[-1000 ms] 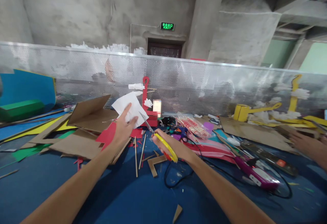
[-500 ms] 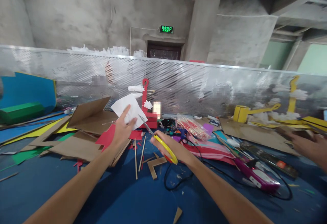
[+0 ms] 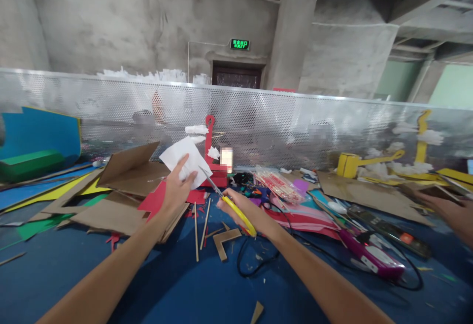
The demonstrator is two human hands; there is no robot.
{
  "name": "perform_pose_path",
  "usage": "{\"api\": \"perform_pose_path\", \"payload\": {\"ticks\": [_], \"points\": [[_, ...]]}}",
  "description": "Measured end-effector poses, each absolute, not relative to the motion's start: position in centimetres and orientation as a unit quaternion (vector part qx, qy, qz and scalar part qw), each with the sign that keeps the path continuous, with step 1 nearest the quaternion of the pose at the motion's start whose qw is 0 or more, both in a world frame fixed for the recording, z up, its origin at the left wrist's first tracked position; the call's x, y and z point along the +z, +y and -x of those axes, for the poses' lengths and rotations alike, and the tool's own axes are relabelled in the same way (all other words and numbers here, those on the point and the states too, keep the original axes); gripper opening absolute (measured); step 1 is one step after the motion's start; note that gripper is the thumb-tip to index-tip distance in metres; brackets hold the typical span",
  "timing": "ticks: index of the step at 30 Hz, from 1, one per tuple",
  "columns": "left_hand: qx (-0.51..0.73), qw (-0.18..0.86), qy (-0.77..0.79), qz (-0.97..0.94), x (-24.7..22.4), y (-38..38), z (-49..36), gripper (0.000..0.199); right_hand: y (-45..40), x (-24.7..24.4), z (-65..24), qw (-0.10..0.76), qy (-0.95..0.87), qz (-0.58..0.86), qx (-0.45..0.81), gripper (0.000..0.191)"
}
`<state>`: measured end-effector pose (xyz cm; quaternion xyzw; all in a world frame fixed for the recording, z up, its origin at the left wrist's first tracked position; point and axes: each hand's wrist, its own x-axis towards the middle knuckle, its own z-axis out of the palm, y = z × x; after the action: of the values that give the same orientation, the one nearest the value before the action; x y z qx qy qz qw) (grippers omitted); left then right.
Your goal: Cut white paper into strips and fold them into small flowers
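My left hand (image 3: 180,186) grips a white sheet of paper (image 3: 185,159), fingers on its face and the sheet tilted up over the table. Yellow-handled scissors (image 3: 240,214) are in my right hand (image 3: 242,208), fingers wrapped round the handles. Their metal blades point up and left and meet the paper's right edge. Behind the paper stands a red cardboard piece (image 3: 209,131) with a looped top and white tufts on it. Two thin wooden sticks (image 3: 205,223) and an L-shaped cardboard piece (image 3: 223,242) lie below my hands.
Cardboard sheets (image 3: 111,213) are piled at left, beside a blue board (image 3: 44,131). A bag of sticks (image 3: 279,186), a purple device (image 3: 373,260) with a black cable, and yellow cardboard pieces (image 3: 347,165) lie right. Another person's hand (image 3: 449,210) works at far right. A perforated metal screen (image 3: 277,126) stands behind.
The scissor handles have come closer together, with the blades at the paper's edge. My left hand and the paper have barely moved. The other person's hand has shifted slightly.
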<state>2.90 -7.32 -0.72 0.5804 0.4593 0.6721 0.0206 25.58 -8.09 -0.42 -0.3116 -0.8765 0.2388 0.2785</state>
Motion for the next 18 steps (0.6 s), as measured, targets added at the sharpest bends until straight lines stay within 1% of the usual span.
{"api": "perform_pose_path", "payload": {"ticks": [5,12,18], "points": [[0.674,0.015,0.452,-0.584,-0.8,-7.2,-2.9,0.058,-8.3,-0.3,-25.7,0.277,-0.878,0.304,0.247,0.037],[0.676,0.032,0.443,-0.588,-0.6,-7.6,-3.3,0.060,-8.6,-0.1,-25.9,0.263,-0.881,0.303,0.250,0.043],[0.678,0.044,0.440,-0.587,-0.3,-8.0,-3.9,0.061,-8.9,0.1,-25.9,0.253,-0.886,0.275,0.275,0.046]]}}
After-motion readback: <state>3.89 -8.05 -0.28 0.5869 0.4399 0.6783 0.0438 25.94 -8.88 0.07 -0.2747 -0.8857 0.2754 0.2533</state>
